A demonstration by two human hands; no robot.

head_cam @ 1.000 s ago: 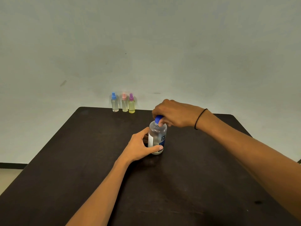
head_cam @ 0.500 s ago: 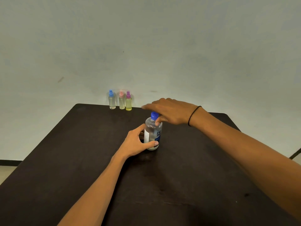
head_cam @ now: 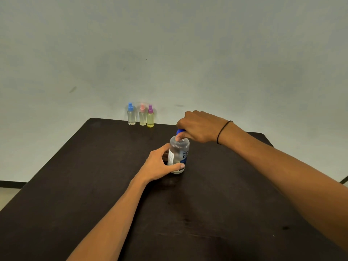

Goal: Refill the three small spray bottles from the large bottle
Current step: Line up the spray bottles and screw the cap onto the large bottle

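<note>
Left hand (head_cam: 158, 165) grips clear cylindrical large bottle (head_cam: 178, 156) (glossy plastic).

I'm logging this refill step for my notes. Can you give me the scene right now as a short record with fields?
surface: dark brown table
large bottle: clear plastic bottle with white and blue label, upright near table centre
cap: blue cap, lifted just off the bottle's neck
left hand: left hand grips the bottle's lower body
right hand: right hand pinches the cap
small bottles: blue-capped, pink-capped and purple-capped spray bottles in a row at the far edge, capped, untouched
</note>
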